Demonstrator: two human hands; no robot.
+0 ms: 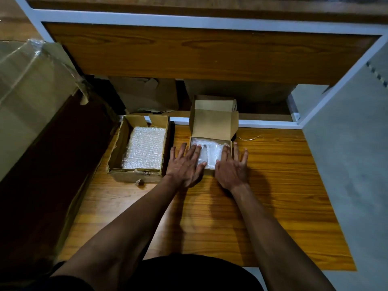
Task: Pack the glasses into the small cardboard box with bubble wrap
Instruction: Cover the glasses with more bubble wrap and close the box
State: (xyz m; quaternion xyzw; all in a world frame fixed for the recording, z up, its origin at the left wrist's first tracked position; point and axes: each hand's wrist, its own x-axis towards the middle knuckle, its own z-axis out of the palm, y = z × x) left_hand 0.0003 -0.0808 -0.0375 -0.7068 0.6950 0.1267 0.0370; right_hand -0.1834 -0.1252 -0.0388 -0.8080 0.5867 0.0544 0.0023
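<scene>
While both my hands lie flat, the items stand as follows.

Item one: small cardboard box (212, 131), on the wooden bench (273, 175), lid flap raised at the far side. Inside, bubble wrap (210, 153), clear and crumpled, filling the tray (whether the glasses sit beneath it I cannot tell; nothing of them shows).

Item two: my left hand (185, 164), fingers straight and spread, pressing down on the left part of the wrap, thumb lying across its near edge. It grips nothing.

Item three: my right hand (232, 164), fingers likewise straight, the inner ones on the right part of the wrap, the outer ones over the box's right wall. It grips nothing.

Item four: larger open carton (117, 148), just left of the small box, on the same bench, holding a flat stack of bubble sheets (144, 148).

Item five: big taped carton (31, 85), at the far left.

Item six: a thin pale thread (248, 138), on the bench right of the small box.
</scene>
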